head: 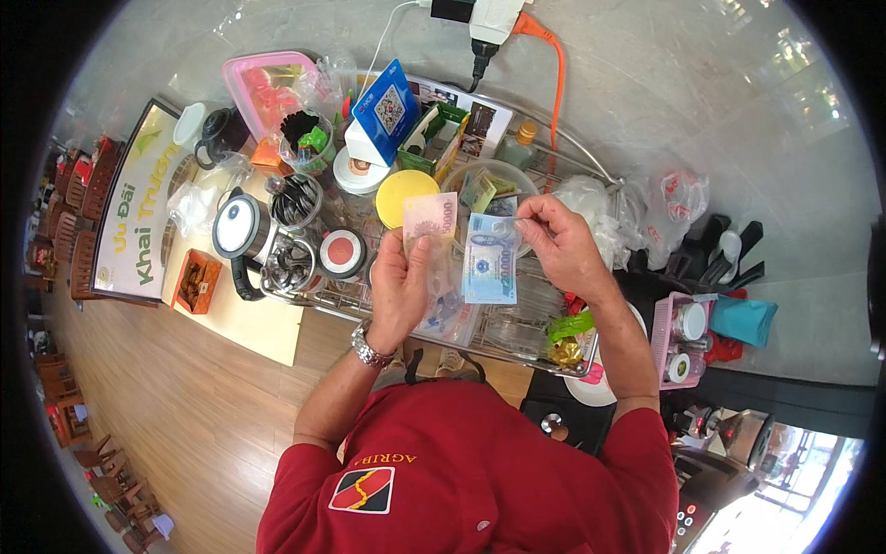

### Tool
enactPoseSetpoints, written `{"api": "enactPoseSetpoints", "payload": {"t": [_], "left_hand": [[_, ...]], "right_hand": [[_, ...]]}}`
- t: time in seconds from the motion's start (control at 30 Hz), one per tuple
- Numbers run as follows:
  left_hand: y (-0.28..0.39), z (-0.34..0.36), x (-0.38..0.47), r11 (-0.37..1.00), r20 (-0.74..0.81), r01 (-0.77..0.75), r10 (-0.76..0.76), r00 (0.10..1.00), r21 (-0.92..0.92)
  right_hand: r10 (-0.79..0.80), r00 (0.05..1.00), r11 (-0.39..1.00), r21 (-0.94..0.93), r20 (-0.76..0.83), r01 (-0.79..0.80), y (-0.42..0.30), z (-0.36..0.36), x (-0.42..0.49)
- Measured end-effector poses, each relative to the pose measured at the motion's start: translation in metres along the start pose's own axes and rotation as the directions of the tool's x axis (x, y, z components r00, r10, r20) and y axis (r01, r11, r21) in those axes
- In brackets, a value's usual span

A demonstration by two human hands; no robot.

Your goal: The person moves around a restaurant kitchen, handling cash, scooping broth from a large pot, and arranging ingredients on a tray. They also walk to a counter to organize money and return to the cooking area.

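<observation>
Between thumb and fingers my left hand [405, 284] pinches a pinkish banknote [430, 215], held upright above a wire rack. Blue banknotes [490, 266] hang from my right hand [562, 239], gripped at their upper right corner; they seem to overlap, and I cannot tell how many there are. Just beyond both hands is a round clear plastic tub [495, 168] with more banknotes [486, 188] inside, greenish and dark ones among them. A yellow round lid [407, 197] lies to the left of the tub, close to the pink note.
Along the metal rack [332, 307] stand a steel pitcher [242, 225], a cup of cutlery [289, 263], a blue QR-code stand [387, 111] and a glass bottle [518, 143]. Plastic bags [595, 208] sit right of the tub. An orange power cord [558, 90] runs down behind. A pink basket [666, 339] holds jars.
</observation>
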State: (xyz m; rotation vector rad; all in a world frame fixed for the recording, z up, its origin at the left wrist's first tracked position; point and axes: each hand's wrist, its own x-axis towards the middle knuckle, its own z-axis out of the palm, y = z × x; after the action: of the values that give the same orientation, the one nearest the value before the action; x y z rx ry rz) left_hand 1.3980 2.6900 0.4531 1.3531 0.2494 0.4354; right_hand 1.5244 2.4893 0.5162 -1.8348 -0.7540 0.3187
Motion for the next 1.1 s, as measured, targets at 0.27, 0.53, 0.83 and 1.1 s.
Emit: {"api": "enactPoseSetpoints", "payload": {"t": [0.27, 0.53, 0.83, 1.1], "left_hand": [[-0.003, 0.004, -0.013, 0.971, 0.174, 0.204, -0.181, 0.968, -0.125], [-0.016, 0.007, -0.033, 0.913, 0.254, 0.336, -0.277, 0.927, -0.230], [-0.013, -0.007, -0.036, 0.874, 0.228, 0.419, -0.368, 0.901, -0.246], [-0.011, -0.020, -0.038, 0.876, 0.219, 0.423, -0.377, 0.900, -0.231]], "right_hand": [[0.027, 0.999, 0.998, -0.066, 0.024, -0.025, 0.008, 0.012, -0.017], [0.132, 0.991, 0.991, 0.038, -0.027, -0.131, 0.031, 0.050, -0.033], [-0.179, 0.976, 0.879, -0.467, -0.125, 0.101, 0.081, -0.011, 0.041], [-0.203, 0.967, 0.624, -0.740, 0.156, 0.251, 0.119, -0.005, 0.049]]}}
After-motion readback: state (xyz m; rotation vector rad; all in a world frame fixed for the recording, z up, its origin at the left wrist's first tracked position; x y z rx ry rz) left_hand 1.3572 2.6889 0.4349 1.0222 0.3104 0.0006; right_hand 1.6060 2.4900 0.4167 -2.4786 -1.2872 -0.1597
